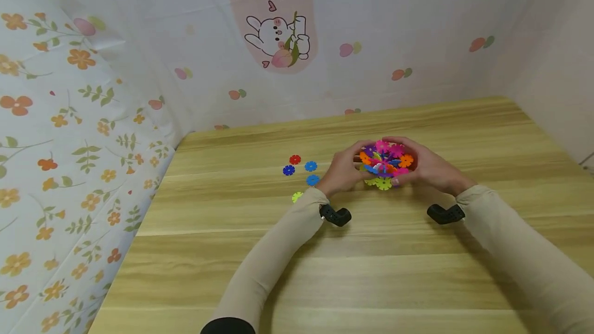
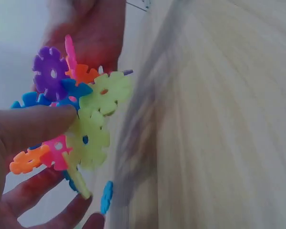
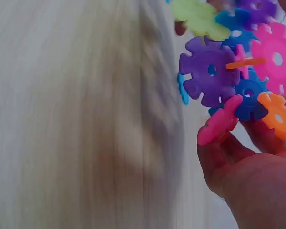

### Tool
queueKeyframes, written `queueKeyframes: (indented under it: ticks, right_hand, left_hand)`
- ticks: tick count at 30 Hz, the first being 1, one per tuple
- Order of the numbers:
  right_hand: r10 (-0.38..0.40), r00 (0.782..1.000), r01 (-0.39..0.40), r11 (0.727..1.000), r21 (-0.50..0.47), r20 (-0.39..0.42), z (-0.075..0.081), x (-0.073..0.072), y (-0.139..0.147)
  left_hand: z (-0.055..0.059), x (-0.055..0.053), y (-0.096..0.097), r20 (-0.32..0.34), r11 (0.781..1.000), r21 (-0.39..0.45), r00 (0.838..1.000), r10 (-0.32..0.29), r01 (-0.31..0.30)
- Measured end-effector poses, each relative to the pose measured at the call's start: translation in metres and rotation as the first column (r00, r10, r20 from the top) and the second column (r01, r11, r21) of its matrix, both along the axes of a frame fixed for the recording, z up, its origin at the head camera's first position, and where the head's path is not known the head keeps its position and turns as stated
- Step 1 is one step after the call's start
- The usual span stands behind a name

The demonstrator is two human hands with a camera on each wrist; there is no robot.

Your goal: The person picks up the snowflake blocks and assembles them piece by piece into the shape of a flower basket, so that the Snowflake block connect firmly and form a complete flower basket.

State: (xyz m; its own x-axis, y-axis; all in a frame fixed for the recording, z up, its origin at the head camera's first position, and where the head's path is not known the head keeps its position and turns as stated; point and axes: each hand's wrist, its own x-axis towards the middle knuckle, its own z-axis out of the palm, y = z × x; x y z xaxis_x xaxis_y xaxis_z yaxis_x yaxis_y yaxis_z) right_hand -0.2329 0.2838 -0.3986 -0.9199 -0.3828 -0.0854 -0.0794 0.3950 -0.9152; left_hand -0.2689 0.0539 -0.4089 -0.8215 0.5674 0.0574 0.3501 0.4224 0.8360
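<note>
A rounded cluster of interlocked plastic snowflake discs [image 1: 384,163] is held between both hands above the wooden table. Pink, orange, purple, blue and yellow-green pieces jut out of it at many angles. My left hand [image 1: 344,170] grips its left side; in the left wrist view the thumb lies across blue and yellow-green discs [image 2: 88,143], with the fingers curled below. From the right, my right hand [image 1: 436,169] curls round the other side. The right wrist view has a purple disc [image 3: 207,71] facing out and a pink disc [image 3: 220,120] by the fingertips.
Left of the hands lie loose discs on the table [image 1: 223,210]: a red one [image 1: 295,160], a dark blue one [image 1: 289,170], two light blue ones [image 1: 311,166] and a yellow-green one [image 1: 297,197] partly behind the left sleeve. Patterned cloth [image 1: 195,30] hangs behind and at the left.
</note>
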Motion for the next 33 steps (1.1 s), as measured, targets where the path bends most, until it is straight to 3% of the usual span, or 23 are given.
queueKeyframes:
  ticks: [6,16,24,29,33]
  right_hand:
    - [-0.047,0.996,0.054,0.994,0.094,-0.075,0.0,-0.004,0.011]
    - [-0.061,0.998,0.064,0.987,0.147,-0.026,0.006,-0.025,0.031]
    - [-0.034,0.999,0.035,0.983,0.181,-0.012,-0.002,-0.04,0.052]
    - [-0.04,0.999,0.034,0.984,0.174,0.033,-0.002,-0.04,0.059]
    - [-0.017,1.0,0.013,0.984,0.18,0.019,0.006,-0.038,0.06]
  left_hand:
    - [0.001,-0.006,0.017,-0.047,1.0,-0.031,0.999,-0.008,0.006]
    - [0.001,-0.028,0.044,-0.139,0.988,-0.156,0.99,-0.017,-0.005]
    - [-0.001,-0.038,0.06,-0.155,0.941,-0.332,0.979,-0.132,0.074]
    - [0.0,-0.043,0.048,-0.101,0.929,-0.344,0.979,-0.179,0.135]
    - [0.016,-0.046,0.005,-0.083,0.929,-0.347,0.982,-0.17,0.131]
